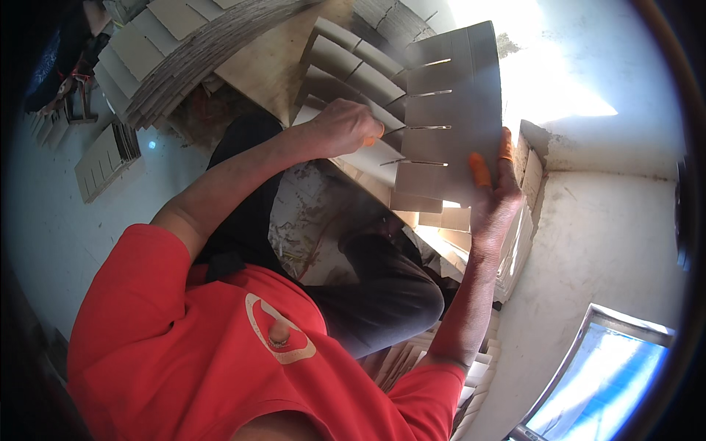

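Observation:
A wide slotted cardboard sheet [474,95] stands raised in front of me, with a row of parallel slits in it. Several cardboard strips [360,79] fan out from its left side, lined up with the slits. My right hand [496,195] grips the sheet's lower right edge, orange covers on its finger and thumb tips. My left hand [344,128] is closed at one of the lower strips, an orange cover showing on a fingertip. How its fingers meet the strip is partly hidden. Beneath, more cardboard pieces [430,203] lie on a board.
Large stacks of slotted cardboard [151,55] fill the upper left. A small cardboard bundle [109,158] rests on the floor at left, near another person [66,55]. More stacked cardboard [478,382] stands by my right arm. A wall [610,235] bounds the right side, with a blue-paned frame [599,382] below.

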Motion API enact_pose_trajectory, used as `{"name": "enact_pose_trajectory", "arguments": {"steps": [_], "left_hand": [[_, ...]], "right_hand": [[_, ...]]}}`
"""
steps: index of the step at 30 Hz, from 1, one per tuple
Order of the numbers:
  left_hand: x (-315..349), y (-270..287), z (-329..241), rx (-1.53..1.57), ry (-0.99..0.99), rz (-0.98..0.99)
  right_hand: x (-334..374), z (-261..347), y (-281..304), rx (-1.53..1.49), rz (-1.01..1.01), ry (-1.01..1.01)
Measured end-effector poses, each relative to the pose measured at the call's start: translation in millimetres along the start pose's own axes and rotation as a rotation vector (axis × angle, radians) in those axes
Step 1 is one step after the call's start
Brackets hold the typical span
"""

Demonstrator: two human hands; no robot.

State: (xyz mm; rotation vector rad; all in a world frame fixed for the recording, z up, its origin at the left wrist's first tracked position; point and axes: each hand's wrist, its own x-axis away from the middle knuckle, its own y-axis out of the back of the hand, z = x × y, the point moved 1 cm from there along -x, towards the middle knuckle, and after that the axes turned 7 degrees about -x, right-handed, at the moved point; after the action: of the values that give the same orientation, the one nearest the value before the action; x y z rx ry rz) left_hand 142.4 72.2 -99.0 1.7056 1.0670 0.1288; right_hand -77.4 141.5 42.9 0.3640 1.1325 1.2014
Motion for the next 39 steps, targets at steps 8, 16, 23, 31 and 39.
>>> {"name": "enact_pose_trajectory", "arguments": {"steps": [8, 16, 23, 31, 39], "left_hand": [[4, 0, -3, -0.001, -0.029, -0.005], [3, 5, -5, 0.030, -0.026, -0.006], [-3, 3, -7, 0.109, 0.000, -0.103], [-4, 4, -2, 0.057, 0.050, -0.032], [-3, -1, -1, 0.012, 0.028, -0.043]], "right_hand": [[-1, 10, 5, -0.060, 0.033, -0.103], [-4, -2, -15, -0.282, 0.244, -0.241], [7, -24, -63, -0.319, 0.380, -0.135], [-12, 6, -55, -0.332, 0.574, -0.353], [23, 5, -84, 0.215, 0.780, -0.157]]}}
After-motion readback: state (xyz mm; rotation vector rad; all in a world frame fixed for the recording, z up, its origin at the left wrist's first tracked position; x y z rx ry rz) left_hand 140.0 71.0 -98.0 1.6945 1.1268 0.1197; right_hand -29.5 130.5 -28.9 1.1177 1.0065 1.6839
